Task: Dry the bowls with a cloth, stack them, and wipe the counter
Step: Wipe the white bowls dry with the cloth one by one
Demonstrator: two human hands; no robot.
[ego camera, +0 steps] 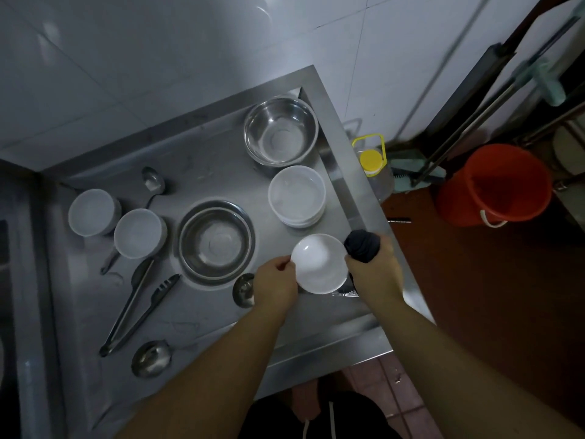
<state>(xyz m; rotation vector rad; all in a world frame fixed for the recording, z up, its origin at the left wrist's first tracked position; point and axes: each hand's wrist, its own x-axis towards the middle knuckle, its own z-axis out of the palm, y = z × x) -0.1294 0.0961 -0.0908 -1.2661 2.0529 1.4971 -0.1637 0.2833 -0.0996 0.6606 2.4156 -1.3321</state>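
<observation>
Left hand (274, 284) pinches the near-left rim of a small white bowl (319, 263), fingers curled onto the edge, thumb over the lip, and the bowl sits tilted up off the steel counter (196, 315). Right hand (375, 270) is clenched around a bunched dark cloth (361, 245), the wad poking out above the knuckles and touching the bowl's right rim. Just beyond the right hand's fingers stands a stack of white bowls (297, 195), nested upright, and past that, in the far corner, a deep steel bowl (280, 129). To the left of the left hand's fingers lies a wide steel basin (216, 242), with a ladle (243, 289) tucked just beside the left wrist, partly hidden by it. Further left again, two more white bowls, one (140, 232) touching or nearly touching the other (92, 211), with a spoon (152, 182) lying behind them. Long tongs (139, 315) stretch along the counter well left of the hands, and a second ladle (152, 357) rests near the front edge. Off the counter to the right, on the floor, an orange bucket (493, 185) and a yellow-capped bottle (371, 160).
</observation>
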